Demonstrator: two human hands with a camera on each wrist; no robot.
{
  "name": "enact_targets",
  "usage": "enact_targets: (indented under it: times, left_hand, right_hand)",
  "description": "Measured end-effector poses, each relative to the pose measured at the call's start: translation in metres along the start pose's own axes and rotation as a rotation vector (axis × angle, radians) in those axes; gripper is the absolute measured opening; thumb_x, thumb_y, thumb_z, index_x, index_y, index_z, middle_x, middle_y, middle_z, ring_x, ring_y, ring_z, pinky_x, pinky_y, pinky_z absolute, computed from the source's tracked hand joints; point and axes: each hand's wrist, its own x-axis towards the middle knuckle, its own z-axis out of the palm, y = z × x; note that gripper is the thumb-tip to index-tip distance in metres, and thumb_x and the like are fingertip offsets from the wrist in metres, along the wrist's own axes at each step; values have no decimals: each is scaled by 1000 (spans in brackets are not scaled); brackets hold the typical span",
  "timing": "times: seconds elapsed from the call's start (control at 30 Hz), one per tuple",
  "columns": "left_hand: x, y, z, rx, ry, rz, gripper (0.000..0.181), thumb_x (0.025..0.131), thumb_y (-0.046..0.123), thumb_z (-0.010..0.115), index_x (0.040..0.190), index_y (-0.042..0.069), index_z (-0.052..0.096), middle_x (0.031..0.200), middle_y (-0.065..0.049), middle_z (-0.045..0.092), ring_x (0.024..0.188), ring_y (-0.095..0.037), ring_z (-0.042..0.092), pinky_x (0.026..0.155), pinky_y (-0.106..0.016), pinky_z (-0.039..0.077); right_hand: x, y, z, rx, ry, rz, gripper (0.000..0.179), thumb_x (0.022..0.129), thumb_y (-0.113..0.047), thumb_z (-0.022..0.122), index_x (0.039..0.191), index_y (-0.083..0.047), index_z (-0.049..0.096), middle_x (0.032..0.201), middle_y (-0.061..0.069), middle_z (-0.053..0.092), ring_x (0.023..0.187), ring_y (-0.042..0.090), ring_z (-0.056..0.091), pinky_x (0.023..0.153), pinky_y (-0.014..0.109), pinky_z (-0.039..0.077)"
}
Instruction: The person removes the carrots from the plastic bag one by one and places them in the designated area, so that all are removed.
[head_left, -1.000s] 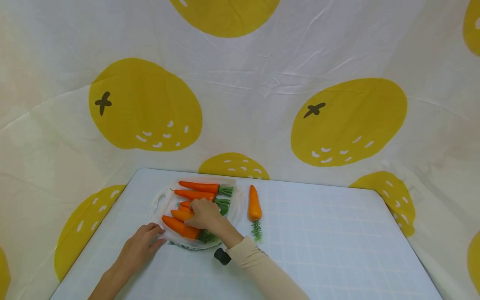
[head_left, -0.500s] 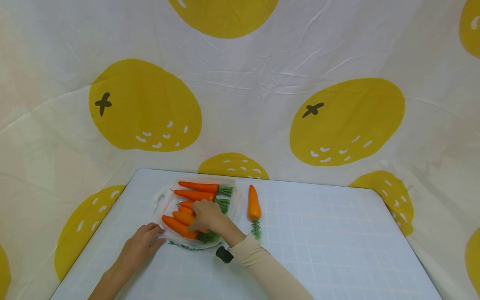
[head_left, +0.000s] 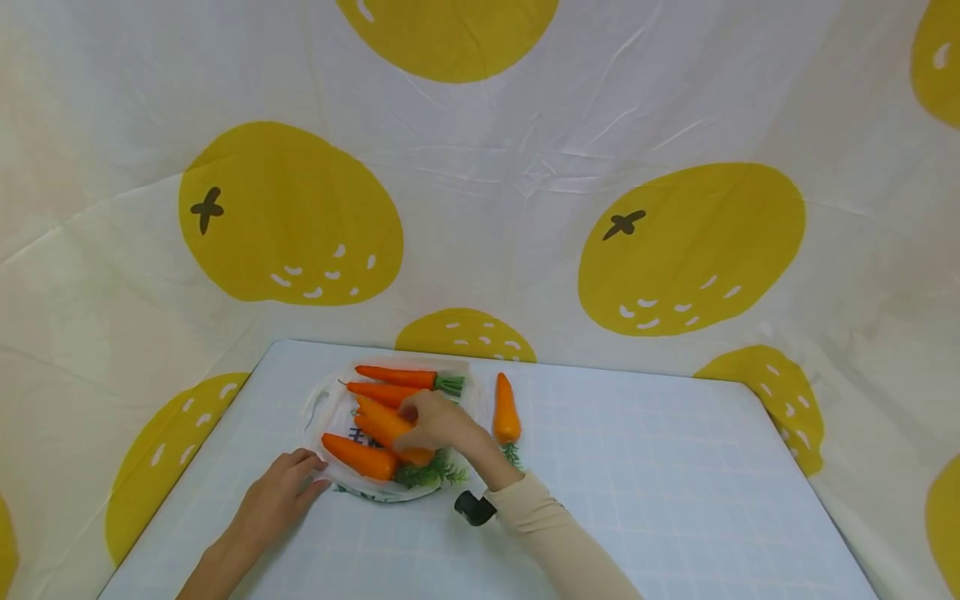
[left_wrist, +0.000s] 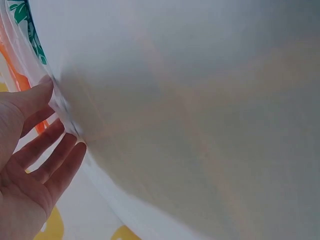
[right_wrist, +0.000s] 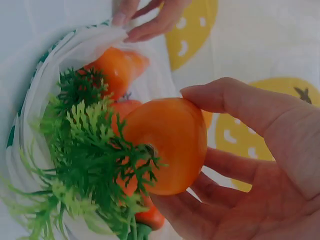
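Note:
My right hand (head_left: 438,421) grips an orange carrot (right_wrist: 177,135) with feathery green leaves (right_wrist: 100,160), thumb on one side and fingers on the other. The carrot is tilted above a white plastic bag (head_left: 318,417) that lies flat, with dark printing. Several more carrots rest on the bag: two long red-orange ones at the back, the upper carrot (head_left: 397,377) with cut green stalks, and a plump carrot (head_left: 360,457) in front. My left hand (head_left: 279,492) pinches the bag's near left edge between thumb and fingers, clearest in the left wrist view.
A single orange carrot (head_left: 507,410) with green leaves lies right of the bag. The table (head_left: 675,492) has a pale checked cover. Behind it hangs a white cloth (head_left: 487,217) with large yellow fruit prints. A black wrist camera (head_left: 474,508) sits under my right wrist.
My right hand has risen and moved slightly right, lifting the carrot out from among the others. Printing on the bag now shows. The left hand stays in place.

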Motion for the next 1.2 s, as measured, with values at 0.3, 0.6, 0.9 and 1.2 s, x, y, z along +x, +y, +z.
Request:
enact_targets:
  times: [0.3,0.6,0.9,1.2]
  left_hand:
    - [0,0,0,6,-34,-22,21,83,13,85,101,7,75,107,-10,68,96,-28,61,85,-50,58]
    - [0,-2,3,0,-16,-13,21,83,13,85,101,8,75,106,-8,68,95,-27,61,84,-49,58]
    - [-1,0,0,-6,-27,-33,21,84,13,85,102,8,75,107,-9,68,95,-26,61,84,-50,58]
    - [0,0,0,-1,-27,-38,21,84,13,84,102,7,75,107,-9,68,95,-27,61,84,-50,57]
  right_hand:
    - [-6,22,-22,98,70,-32,46,81,-27,87,117,-4,70,107,2,68,90,17,62,73,28,56]
    - [-16,45,-42,335,184,-15,50,86,-24,83,130,-4,67,118,11,70,95,22,68,82,33,59]
    - [-27,65,-56,432,271,69,55,88,-34,82,132,-6,66,120,11,68,102,26,68,87,45,60]
    - [-38,84,-64,520,366,107,49,89,-29,82,129,-4,68,122,13,68,100,26,67,82,37,61]
